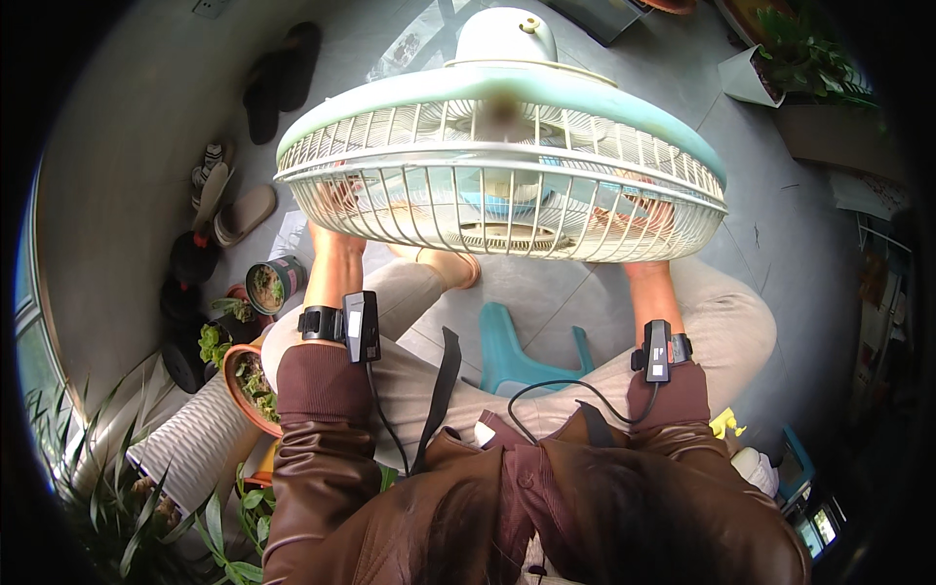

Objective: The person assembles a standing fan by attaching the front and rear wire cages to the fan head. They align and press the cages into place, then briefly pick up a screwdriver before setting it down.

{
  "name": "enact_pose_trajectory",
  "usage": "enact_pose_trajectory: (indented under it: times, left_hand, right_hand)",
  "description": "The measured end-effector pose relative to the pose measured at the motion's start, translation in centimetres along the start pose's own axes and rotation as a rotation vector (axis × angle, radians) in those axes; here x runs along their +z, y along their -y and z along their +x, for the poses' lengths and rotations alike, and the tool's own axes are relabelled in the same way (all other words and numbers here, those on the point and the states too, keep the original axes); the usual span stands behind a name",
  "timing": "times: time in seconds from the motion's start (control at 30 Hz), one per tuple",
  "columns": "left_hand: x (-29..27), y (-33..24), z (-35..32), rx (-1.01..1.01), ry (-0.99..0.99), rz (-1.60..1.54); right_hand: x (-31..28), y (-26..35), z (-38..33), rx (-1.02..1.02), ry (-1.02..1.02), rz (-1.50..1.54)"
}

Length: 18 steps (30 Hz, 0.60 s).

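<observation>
An electric fan (502,151) is held up in front of me, with a white wire guard and a pale mint-green rim. Its white motor housing (507,37) is at the far side. Through the wires a light-blue round part and a ribbed cream ring show in the middle. My left hand (338,237) grips the guard's left side from below, its fingers partly seen through the wires. On the right side my right hand (651,216) holds the guard in the same way, its fingertips partly hidden by the wires.
Beneath my legs is a teal plastic stool (507,346). Potted plants (255,385) and a white ribbed planter (190,448) crowd the left. Slippers (244,214) lie along the left wall. Another plant in a white pot (751,78) stands at the far right.
</observation>
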State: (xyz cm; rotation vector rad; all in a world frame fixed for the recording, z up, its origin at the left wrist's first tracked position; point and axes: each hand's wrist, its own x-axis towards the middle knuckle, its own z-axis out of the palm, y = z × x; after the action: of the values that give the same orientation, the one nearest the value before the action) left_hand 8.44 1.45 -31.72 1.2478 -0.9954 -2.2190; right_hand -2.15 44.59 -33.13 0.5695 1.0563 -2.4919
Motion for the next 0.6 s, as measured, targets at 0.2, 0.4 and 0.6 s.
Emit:
enact_pose_trajectory:
  times: [0.2,0.4,0.6]
  left_hand:
    - [0.0,0.1,-0.5,-0.055,0.032,-0.04]
    - [1.4,-0.1,-1.5,-0.047,0.106,0.055]
    - [0.9,0.4,-1.3,-0.096,0.025,0.009]
  right_hand:
    - [0.2,0.0,-1.1,0.066,-0.02,0.17]
    - [1.3,0.4,-1.3,-0.011,-0.107,-0.021]
    - [1.0,0.1,-1.3,-0.039,-0.014,0.026]
